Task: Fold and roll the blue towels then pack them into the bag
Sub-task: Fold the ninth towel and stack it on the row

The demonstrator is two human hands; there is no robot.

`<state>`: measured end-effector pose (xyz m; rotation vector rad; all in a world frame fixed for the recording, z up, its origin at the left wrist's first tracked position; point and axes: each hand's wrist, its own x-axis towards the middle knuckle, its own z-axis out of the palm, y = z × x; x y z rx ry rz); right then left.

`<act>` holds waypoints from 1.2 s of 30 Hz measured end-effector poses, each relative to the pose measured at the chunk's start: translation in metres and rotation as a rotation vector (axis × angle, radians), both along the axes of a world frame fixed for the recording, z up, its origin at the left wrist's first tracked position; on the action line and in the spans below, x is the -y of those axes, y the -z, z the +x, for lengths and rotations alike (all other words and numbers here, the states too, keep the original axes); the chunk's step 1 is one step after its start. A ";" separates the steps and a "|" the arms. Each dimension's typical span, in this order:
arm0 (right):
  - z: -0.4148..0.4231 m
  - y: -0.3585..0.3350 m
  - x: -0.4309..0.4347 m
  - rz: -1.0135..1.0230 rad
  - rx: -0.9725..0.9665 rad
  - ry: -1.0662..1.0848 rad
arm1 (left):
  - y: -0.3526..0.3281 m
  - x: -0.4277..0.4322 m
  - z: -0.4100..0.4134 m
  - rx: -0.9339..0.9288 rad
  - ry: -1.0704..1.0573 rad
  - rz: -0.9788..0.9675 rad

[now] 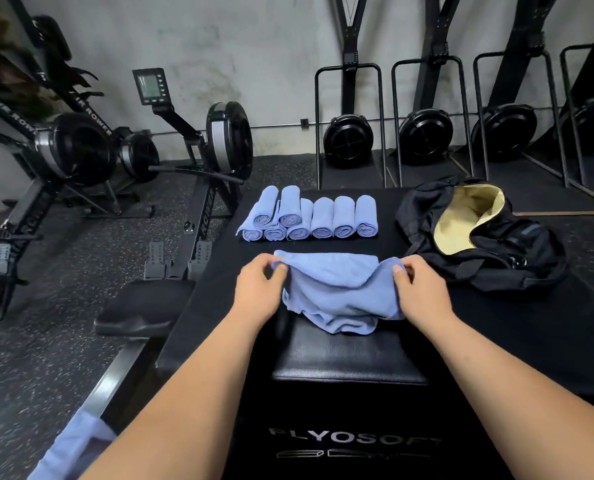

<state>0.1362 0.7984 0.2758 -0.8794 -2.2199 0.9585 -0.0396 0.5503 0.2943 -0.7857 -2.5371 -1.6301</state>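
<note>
A loose blue towel [337, 292] hangs over the near edge of the black padded box [357, 216], its lower part bunched. My left hand [259, 289] pinches its upper left corner and my right hand [421, 289] pinches its upper right corner. Behind it, several rolled blue towels [309, 216] lie side by side, two stacked on the left ones. The black bag [489, 237] lies open at the right of the box, showing a cream lining.
A smaller black PLYOSOFT box [351, 358] stands directly in front of me. More blue cloth [77, 445] lies at the lower left. Rowing machines [184, 161] stand on the left floor, ski machines [423, 133] along the back wall.
</note>
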 end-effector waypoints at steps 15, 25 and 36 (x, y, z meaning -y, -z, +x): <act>0.018 0.033 0.039 0.418 0.282 -0.238 | 0.042 0.011 0.029 -0.364 0.266 -0.560; 0.031 0.017 0.001 0.051 0.250 -0.147 | 0.031 0.045 -0.006 0.220 0.233 -0.221; -0.015 0.023 -0.020 -0.077 0.164 0.085 | 0.027 0.005 -0.041 0.082 -0.103 -0.251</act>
